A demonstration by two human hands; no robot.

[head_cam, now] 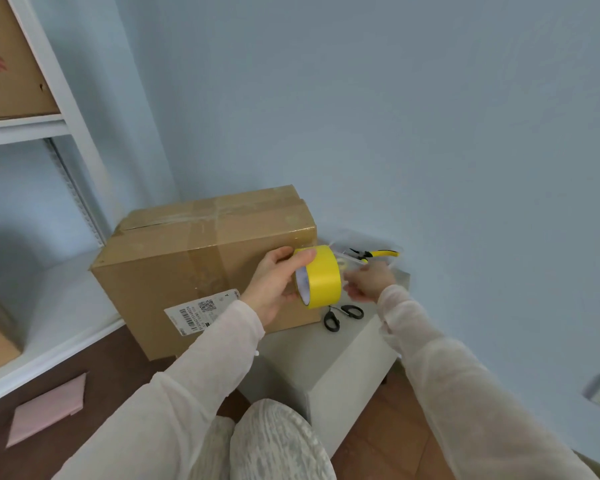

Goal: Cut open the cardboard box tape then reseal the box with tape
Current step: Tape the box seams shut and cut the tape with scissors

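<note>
A brown cardboard box (201, 258) with clear tape across its top and a white shipping label stands on a pale grey low table (347, 348). My left hand (274, 289) grips a roll of yellow tape (321, 277) in front of the box's right end. My right hand (368, 280) is blurred just right of the roll, fingers curled toward it; whether it pinches the tape end is unclear. Black-handled scissors (340, 315) lie on the table below the roll.
Yellow-handled pliers (374, 254) and a small roll lie in a clear tray (392, 263) by the blue wall. A white shelf unit (59, 109) with cardboard boxes stands left. A pink envelope (49, 407) lies on the wooden floor.
</note>
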